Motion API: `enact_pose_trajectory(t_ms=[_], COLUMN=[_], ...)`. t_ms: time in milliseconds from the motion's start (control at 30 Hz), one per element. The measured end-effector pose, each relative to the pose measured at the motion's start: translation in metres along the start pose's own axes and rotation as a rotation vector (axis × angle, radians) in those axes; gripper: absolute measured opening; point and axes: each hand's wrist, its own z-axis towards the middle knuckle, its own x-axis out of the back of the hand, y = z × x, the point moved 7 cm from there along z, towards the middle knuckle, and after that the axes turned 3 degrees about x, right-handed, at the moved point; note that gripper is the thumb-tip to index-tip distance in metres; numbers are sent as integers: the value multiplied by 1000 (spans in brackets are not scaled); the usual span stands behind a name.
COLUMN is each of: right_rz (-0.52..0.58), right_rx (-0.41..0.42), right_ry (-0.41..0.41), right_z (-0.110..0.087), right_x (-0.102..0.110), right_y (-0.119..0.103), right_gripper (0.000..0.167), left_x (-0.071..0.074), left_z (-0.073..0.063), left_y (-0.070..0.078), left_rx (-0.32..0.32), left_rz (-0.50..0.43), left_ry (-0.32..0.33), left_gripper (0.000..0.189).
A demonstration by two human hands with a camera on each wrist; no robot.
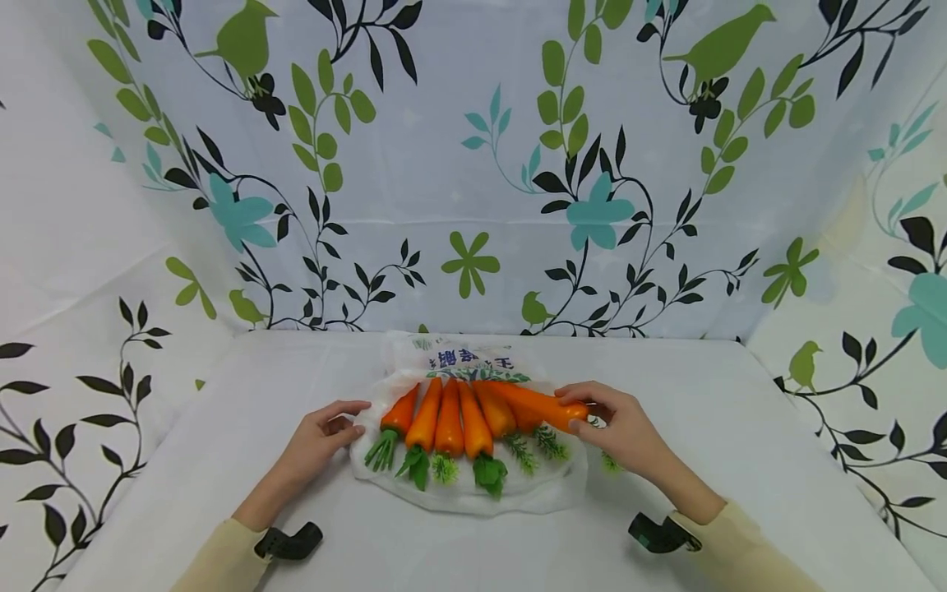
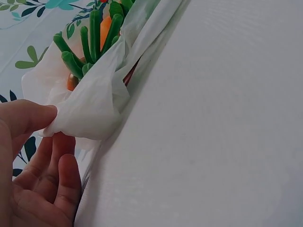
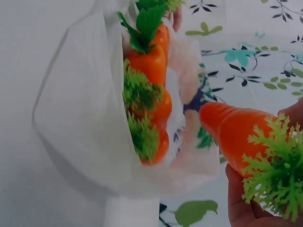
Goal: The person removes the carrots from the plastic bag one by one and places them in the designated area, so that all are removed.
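Observation:
A thin white plastic bag [image 1: 399, 492] with printed lettering lies on the table, and a row of several orange carrots [image 1: 449, 419] with green tops lies in its opening. My left hand [image 1: 320, 440] pinches the bag's left edge between thumb and fingers; the left wrist view shows the film [image 2: 90, 106] bunched there. With my right hand [image 1: 625, 427] I grip one carrot [image 3: 236, 132] near its leafy end, its tip pointing left over the right part of the row. The leafy top [image 3: 279, 170] of that carrot hangs free below the fingers.
A white-covered table [image 1: 296, 370] runs back to a hanging cloth [image 1: 414, 148] printed with birds and leaves. Similar patterned cloth stands at both sides. Each wrist wears a black camera mount [image 1: 290, 541].

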Motion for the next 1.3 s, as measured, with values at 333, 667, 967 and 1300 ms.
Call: enact_pose_trajectory(t_ms=[333, 667, 967, 1300], right_rz=[-77, -201, -285, -320], right_rx=[-55, -156, -204, -249], right_ry=[86, 152, 128, 67], right_z=[-20, -32, -41, -47], right_x=[51, 67, 62, 53], right_y=[13, 37, 61, 69], right_gripper=[24, 22, 24, 28], left_x=[-1, -1, -1, -2], left_z=[-3, -4, -4, -3], left_y=[-1, -2, -5, -5], left_rx=[41, 57, 65, 73], left_rz=[-92, -84, -99, -98], left_ry=[-34, -39, -40, -42], left_gripper=[39, 38, 39, 39])
